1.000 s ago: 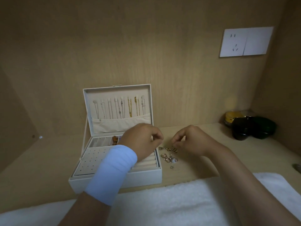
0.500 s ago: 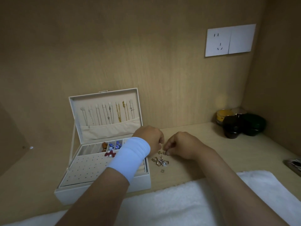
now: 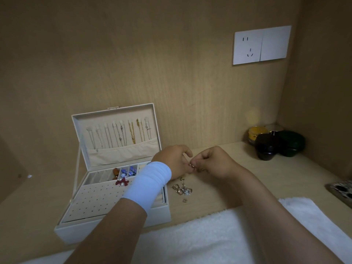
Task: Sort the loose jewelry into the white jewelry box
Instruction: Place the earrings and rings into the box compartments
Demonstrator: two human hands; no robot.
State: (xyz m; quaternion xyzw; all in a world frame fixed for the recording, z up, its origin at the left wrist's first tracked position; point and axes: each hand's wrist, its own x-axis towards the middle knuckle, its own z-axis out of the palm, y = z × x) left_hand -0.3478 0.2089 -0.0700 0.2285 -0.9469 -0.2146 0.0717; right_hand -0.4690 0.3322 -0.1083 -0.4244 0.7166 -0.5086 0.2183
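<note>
The white jewelry box (image 3: 114, 223) stands open at the left, with several chains hanging in its lid (image 3: 118, 135) and blue and amber stones in its small compartments. A red flower earring (image 3: 122, 182) lies on the perforated tray. A small pile of loose jewelry (image 3: 182, 189) lies on the wooden shelf just right of the box. Above that pile my left hand (image 3: 174, 161) and my right hand (image 3: 215, 162) meet, and both pinch a small gold-coloured ring piece (image 3: 192, 166) between their fingertips. A white band wraps my left wrist.
A white towel (image 3: 219, 237) covers the near edge of the shelf. Dark and yellow jars (image 3: 270, 143) stand in the back right corner. A patterned object (image 3: 342, 189) lies at the right edge. A wall socket (image 3: 261, 44) sits high on the back panel.
Both hands have lifted slightly off the pile and come together on one small piece. The view has shifted, so the box sits further left and its compartments show.
</note>
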